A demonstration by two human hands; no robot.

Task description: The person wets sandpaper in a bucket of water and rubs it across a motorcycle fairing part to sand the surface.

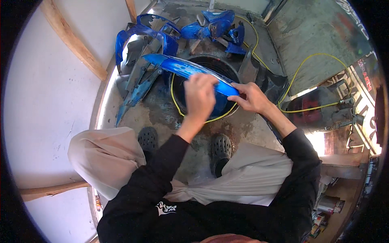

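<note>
A long, curved blue body panel with pale, scuffed patches slants across the middle, above a round black tub. My right hand grips its right end, thumb on the near side and fingers over the top. On the near edge of the same panel lies my left hand, its fingers curled and slightly blurred. Whether something thin is under those fingers is hidden. The panel's tapered left tip points toward other blue parts and is unsupported by either hand.
Several scuffed blue panels lie at the back left, and more blue pieces at the back. A yellow hose runs from a dark red-and-black tank at right. White walling borders the left. My shoes stand before the tub.
</note>
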